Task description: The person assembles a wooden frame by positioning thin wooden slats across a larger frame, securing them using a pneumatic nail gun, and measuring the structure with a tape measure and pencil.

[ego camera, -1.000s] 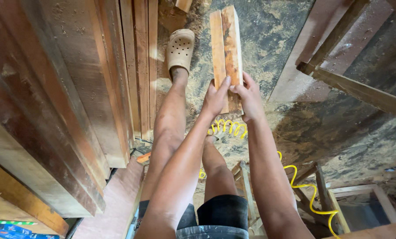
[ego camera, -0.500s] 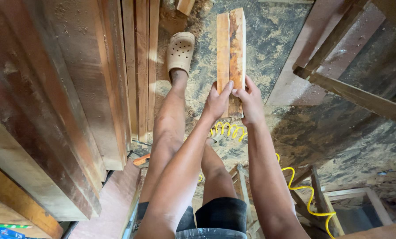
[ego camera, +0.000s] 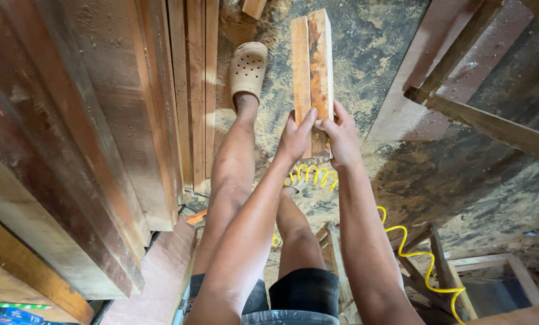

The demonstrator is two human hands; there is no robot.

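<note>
Both hands are gripping two wood strips [ego camera: 312, 66] pressed side by side: left hand [ego camera: 295, 139] and right hand [ego camera: 343, 139] closed around their near ends. They are pointing toward twelve o'clock, above the dusty floor [ego camera: 378, 54], a sandal [ego camera: 248, 69] lying at ten o'clock.

Two wooden slats [ego camera: 311, 66] lie side by side, touching, held at their near end between the left hand [ego camera: 295, 139] and the right hand [ego camera: 342, 138], above the dusty floor [ego camera: 372, 54]. Left of the slats a foot in a clog [ego camera: 248, 69] stands on the floor, with stacked planks [ego camera: 161, 108] farther left. A coiled hose [ego camera: 414, 241] runs below the hands, toward the wooden frames [ego camera: 486, 265] at the right.
</note>
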